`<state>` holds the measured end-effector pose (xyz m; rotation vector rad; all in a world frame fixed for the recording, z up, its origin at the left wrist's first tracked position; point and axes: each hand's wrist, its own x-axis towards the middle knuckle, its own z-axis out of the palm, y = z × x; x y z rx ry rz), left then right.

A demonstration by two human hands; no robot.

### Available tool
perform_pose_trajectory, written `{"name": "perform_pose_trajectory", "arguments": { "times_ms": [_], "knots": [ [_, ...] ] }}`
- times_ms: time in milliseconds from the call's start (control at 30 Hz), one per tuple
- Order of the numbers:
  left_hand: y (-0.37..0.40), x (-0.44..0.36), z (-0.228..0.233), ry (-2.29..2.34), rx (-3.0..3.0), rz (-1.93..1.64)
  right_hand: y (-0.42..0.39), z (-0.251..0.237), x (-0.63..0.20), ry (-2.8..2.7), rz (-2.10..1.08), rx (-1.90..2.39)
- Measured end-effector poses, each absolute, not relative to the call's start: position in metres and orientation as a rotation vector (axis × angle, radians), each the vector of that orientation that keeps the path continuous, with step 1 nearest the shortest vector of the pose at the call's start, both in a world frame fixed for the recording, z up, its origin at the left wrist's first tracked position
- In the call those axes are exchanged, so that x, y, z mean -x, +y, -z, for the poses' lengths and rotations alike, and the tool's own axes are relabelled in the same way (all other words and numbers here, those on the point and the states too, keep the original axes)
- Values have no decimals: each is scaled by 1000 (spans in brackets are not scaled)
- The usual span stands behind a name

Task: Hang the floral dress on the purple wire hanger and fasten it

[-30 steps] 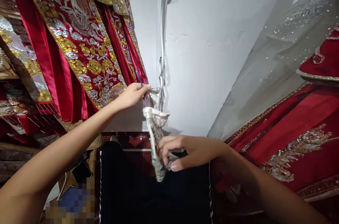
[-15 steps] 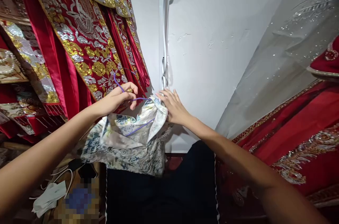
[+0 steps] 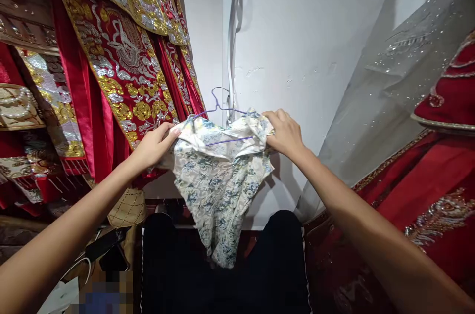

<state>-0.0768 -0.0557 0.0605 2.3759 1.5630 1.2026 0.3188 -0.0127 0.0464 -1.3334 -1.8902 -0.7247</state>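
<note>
- Your left hand pinches the left shoulder of a small floral garment, white with blue-green pattern; the fingertips are folded into the cloth, so you cannot see them fully.
- Your right hand grips the right shoulder of the same garment, fingers closed over the fabric edge.
- The garment hangs on a thin purple wire hanger. Only its hook and parts of the wire show; the rest is hidden under the collar.
- The garment is held up in the air between both hands, in front of the white wall, and its lower end hangs down over a dark cloth at the bottom of the view.
- At the left, red robes with gold and silver embroidery hang close to your left hand; their upper parts are cut off by the frame.
- At the right, a red embroidered dress and a grey sequined veil are only partly in view.
- A white strip runs down the wall corner, its lower end hidden behind the garment.
- The bottom left corner is blurred, and the things there are hard to make out.
</note>
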Motion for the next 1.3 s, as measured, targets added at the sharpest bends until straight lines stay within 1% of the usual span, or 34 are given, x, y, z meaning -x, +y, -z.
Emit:
{"name": "perform_pose_trajectory", "arguments": {
  "times_ms": [100,167,300,400,500,567,667,700,767,867,933,1033,1100,1133,1200,1300],
  "knots": [
    [-44,72,-40,1375,-2190,-1433,-21,-33,-338,-1804,731,1428],
    [-36,66,-15,1238,-1943,-1549,-29,-16,-344,-1773,724,1457],
    [-24,45,57,965,-1397,-1586,-44,24,-338,-1689,668,1463],
    [-23,17,116,860,-1126,-1510,-55,54,-315,-1589,570,1410],
    [-28,-20,160,860,-1021,-1397,-58,90,-277,-1511,369,1348],
    [-36,-43,178,848,-936,-1398,-54,118,-250,-1474,56,1276],
    [-56,-62,189,867,-802,-1495,-47,157,-216,-1238,-579,1240],
    [-64,-63,189,881,-768,-1515,-46,166,-209,-1176,-737,1246],
    [-80,-58,186,904,-734,-1530,-47,179,-199,-1147,-953,1261],
    [-97,-40,175,965,-816,-1558,-61,184,-196,-1213,-1145,1254],
    [-104,-28,171,1104,-951,-1643,-74,183,-200,-1244,-1243,1265],
    [-112,-26,175,1542,-1140,-1911,-91,180,-210,-1290,-1399,1241],
    [-118,-37,184,1767,-1305,-1988,-97,177,-216,-1310,-1515,1176],
    [-120,-46,189,1769,-1425,-1938,-100,175,-218,-1310,-1558,1144],
    [-125,-64,197,1560,-1651,-1722,-103,170,-220,-1284,-1569,1119],
    [-129,-86,199,1232,-1724,-1442,-108,162,-220,-1233,-1489,1118]
  ]
}}
